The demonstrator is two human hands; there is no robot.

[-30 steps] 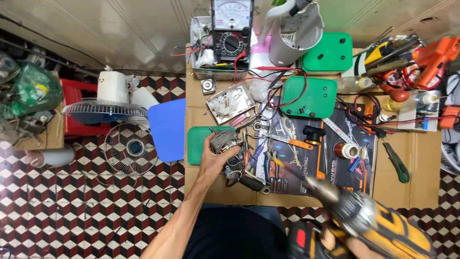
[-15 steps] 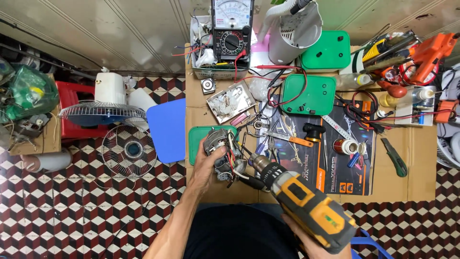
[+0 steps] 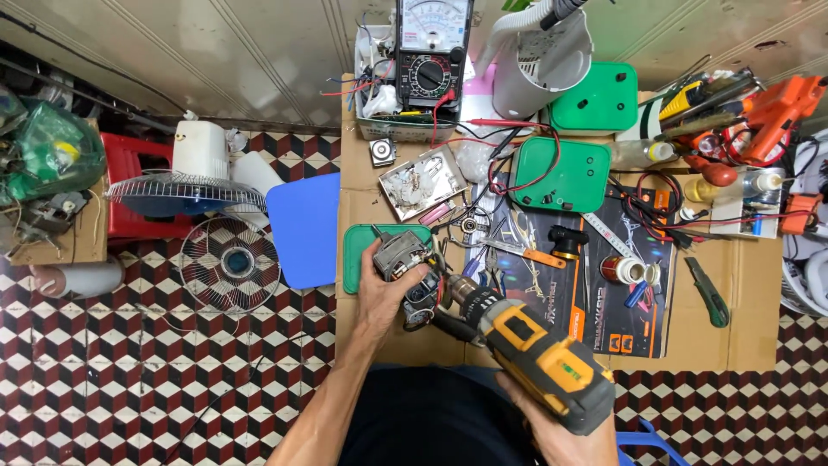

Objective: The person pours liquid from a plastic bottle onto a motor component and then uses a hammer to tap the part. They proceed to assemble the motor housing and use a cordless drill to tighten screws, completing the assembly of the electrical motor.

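Left fingers [image 3: 377,263] curled round small fan motor [image 3: 405,263], right hand [image 3: 552,431] gripping yellow cordless drill [image 3: 539,362], its chuck at motor

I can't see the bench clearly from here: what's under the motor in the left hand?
A green tray lies partly under the motor, on cardboard. The left hand and drill hide what lies directly beneath it.

Bare cardboard [image 3: 379,332] below the motor [image 3: 405,263]; tool clutter [image 3: 552,250] crowding rightward
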